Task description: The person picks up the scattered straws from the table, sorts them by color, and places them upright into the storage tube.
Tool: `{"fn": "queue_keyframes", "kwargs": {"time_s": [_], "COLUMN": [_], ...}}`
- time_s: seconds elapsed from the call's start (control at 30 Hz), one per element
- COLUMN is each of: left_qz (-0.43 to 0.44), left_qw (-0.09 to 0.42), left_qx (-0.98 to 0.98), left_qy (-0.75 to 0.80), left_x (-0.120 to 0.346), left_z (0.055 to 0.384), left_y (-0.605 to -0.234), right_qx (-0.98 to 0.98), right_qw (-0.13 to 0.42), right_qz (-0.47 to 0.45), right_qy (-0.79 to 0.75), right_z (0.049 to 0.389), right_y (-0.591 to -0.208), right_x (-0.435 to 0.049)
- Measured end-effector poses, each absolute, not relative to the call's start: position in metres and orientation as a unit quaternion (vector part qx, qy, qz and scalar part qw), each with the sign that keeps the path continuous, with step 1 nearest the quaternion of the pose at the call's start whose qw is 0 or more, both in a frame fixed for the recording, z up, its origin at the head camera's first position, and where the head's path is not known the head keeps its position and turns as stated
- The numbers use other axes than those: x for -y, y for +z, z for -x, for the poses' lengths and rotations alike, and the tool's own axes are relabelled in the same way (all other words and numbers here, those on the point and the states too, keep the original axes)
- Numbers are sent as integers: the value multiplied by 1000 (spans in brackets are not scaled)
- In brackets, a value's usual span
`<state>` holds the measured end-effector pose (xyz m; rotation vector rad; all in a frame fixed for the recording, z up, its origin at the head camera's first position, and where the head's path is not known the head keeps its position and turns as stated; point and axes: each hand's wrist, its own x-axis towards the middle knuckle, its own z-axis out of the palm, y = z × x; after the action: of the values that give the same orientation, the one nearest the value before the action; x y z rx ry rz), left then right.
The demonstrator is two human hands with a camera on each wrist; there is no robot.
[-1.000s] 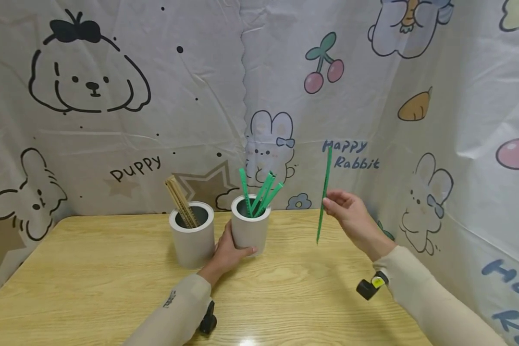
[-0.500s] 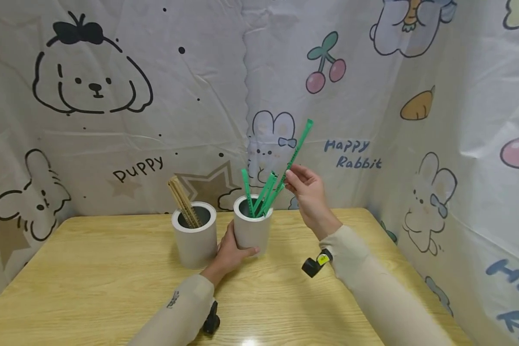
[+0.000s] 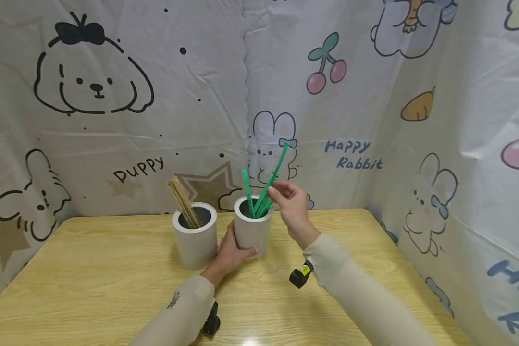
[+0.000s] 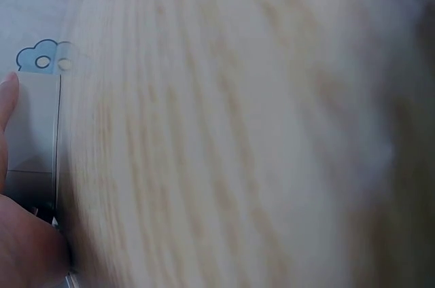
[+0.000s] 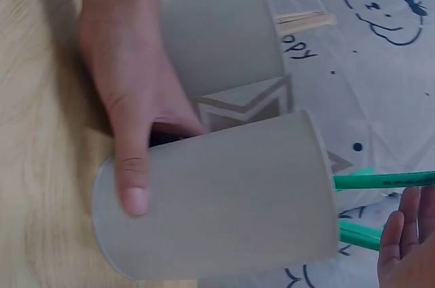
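A white cup point(image 3: 252, 235) with a dark inside holds several green straws point(image 3: 246, 187) that look paper-wrapped. My left hand point(image 3: 230, 252) grips it low on the side, thumb across its front, as the right wrist view shows. Thumb and fingers of my right hand point(image 3: 291, 207) pinch a longer-standing green straw point(image 3: 281, 158) with dark print, tilted right, its lower part among the others at the cup's mouth. In the left wrist view only part of the left hand point(image 4: 30, 250) and the cup wall point(image 4: 34, 121) show at the left edge.
A second white cup point(image 3: 194, 250) stands close on the left, with a bundle of thin brown sticks point(image 3: 181, 199) leaning left in it. Both cups are on a wooden table point(image 3: 112, 278). A printed curtain point(image 3: 190, 120) hangs behind and along the right.
My right hand has moved left from beside the cup, bringing the green straw over its mouth and then lower among the other straws. The left hand has stayed on the cup.
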<state>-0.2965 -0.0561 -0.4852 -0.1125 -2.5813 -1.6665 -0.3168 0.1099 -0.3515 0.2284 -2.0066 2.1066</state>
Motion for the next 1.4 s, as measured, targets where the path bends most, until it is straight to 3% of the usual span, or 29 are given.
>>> {"fn": "queue_keyframes", "kwargs": {"time_s": [0.7,1.4], "left_qz": [36,33], "left_qw": [28,39], "left_qx": [839,841], "left_qy": [-542,-539], "left_x": [56,57], "left_z": [299,300], "left_y": [-489,-490], "right_qx": [799,826], "right_qw": [72,51], "right_qz": [-99,-170], "right_qy": [589,535], "right_z": [318,314], "right_y": [-371,-380], "right_x": [-109,-158]}}
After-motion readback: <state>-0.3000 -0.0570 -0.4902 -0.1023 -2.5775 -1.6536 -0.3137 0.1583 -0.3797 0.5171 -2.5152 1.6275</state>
